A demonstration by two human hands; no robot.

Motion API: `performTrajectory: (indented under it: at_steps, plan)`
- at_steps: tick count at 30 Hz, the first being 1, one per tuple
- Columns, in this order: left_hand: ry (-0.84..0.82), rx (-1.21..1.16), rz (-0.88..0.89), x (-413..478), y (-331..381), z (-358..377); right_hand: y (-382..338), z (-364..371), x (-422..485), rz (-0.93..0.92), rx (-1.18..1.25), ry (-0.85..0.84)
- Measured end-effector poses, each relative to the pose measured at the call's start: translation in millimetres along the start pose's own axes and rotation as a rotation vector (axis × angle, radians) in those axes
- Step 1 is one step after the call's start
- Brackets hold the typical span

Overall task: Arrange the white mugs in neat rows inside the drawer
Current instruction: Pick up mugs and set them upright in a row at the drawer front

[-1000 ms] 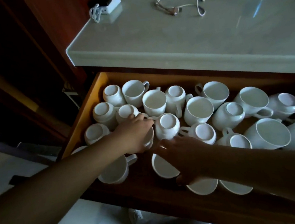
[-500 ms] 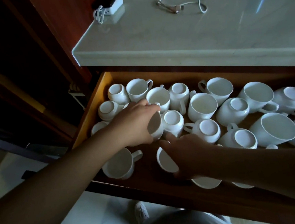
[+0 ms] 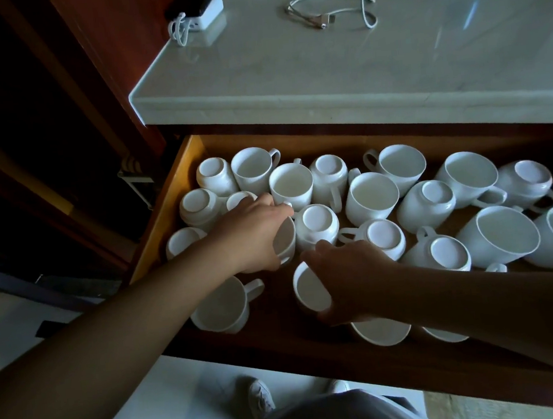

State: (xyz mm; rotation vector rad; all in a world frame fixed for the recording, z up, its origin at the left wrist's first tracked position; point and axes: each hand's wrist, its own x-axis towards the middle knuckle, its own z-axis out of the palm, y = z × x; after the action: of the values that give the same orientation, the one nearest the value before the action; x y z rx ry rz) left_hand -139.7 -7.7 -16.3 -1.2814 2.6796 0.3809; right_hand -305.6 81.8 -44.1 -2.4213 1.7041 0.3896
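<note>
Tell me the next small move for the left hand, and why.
Probably set the tilted mug that the left hand grips down beside the nearest mug by the drawer's left wall: it is tilted, and mugs there already line up. The right hand holds another mug.

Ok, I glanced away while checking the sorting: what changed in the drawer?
The left hand moved the tilted mug slightly toward the back of the drawer and tipped it further, mouth facing right. The right hand still grips the front mug. The other mugs stayed put.
</note>
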Motion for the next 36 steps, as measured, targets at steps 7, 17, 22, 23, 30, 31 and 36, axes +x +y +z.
performTrajectory:
  at_steps: [7,17,22,23,30,31,36]
  plan:
    - [0.039,-0.045,0.062,-18,4,-19,10,0,0,0.062,0.008,0.054]
    - [-0.252,0.008,0.300,-52,22,-31,36,-3,1,0.078,-0.014,0.056]
    - [-0.344,0.174,0.387,-42,30,-13,40,-2,-2,0.088,-0.019,0.088]
    - [-0.352,0.194,0.398,-41,31,-9,40,-2,-2,0.092,-0.023,0.090]
    - [-0.366,0.260,0.410,-36,32,11,43,-1,-2,0.110,-0.021,0.105]
    - [-0.360,0.261,0.398,-35,32,12,43,-1,-3,0.110,-0.018,0.109]
    - [-0.347,0.290,0.365,-34,28,19,45,0,-2,0.101,-0.010,0.092]
